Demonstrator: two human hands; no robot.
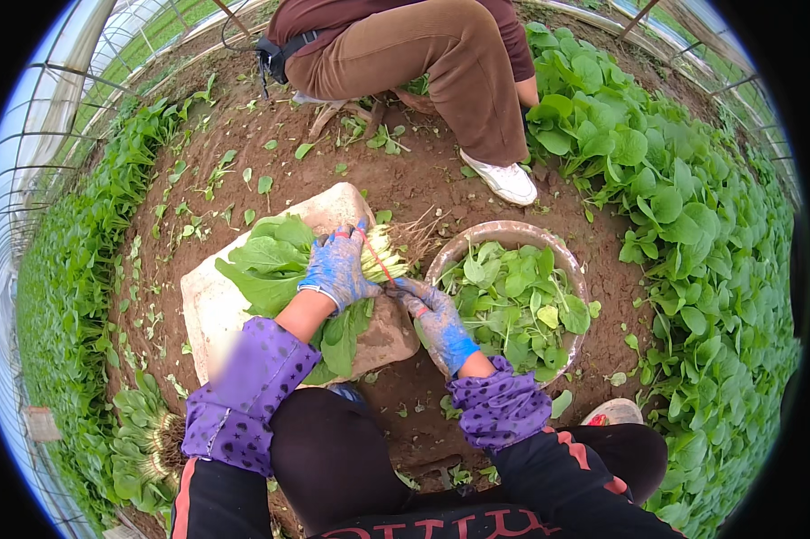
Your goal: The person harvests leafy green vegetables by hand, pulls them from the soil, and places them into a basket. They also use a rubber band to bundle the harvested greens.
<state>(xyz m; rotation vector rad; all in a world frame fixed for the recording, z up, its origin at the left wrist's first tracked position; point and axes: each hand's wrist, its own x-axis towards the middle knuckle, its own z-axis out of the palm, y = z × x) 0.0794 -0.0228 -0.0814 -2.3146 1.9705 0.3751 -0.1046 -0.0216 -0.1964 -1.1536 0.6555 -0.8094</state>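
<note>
A bunch of leafy greens (270, 255) lies across a pale, soil-stained block (209, 303), its roots (419, 234) pointing right. My left hand (337, 273), in a muddy blue-and-grey glove, grips the bunch where leaves meet pale stems. A thin red band (376, 253) runs over the stems from near my left fingertips to my right hand (440, 325). The right fingers pinch its near end beside the block's edge. Whether the band passes under the stems is hidden. More loose leaves (343, 340) hang below my left wrist.
A worn round basin (575, 269) of loose leaves (506, 296) stands right of the block. Bundled greens (145, 445) lie lower left. Another person (411, 60) sits ahead, a white shoe (502, 178) near the basin. Growing greens (701, 269) line both sides.
</note>
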